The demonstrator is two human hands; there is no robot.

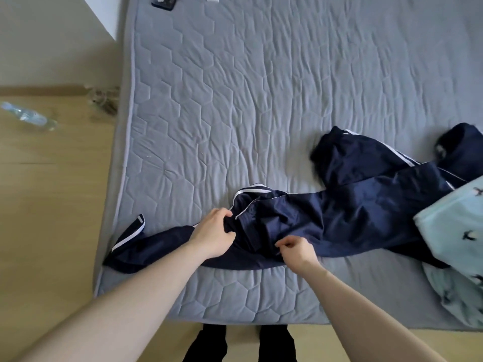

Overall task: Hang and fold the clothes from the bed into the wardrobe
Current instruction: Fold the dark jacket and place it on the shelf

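Gripping the navy white-striped track garment [326, 212] on the grey quilted mattress [261, 87], the left hand [213, 235] curls its fingers round bunched fabric. Beside it, the right hand [296, 248] pinches a fold, likely to straighten it for folding.

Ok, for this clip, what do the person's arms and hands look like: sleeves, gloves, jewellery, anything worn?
Both forearms are bare as far as the frame shows, with no sleeves in view. The left hand and right hand wear no gloves, and no watch or bracelet shows at the wrists. Rings cannot be made out. Dark trouser legs show below the arms.

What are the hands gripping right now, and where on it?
Both hold the navy jacket: left hand grips its bunched middle by the zip, right hand pinches the fabric near its front edge.
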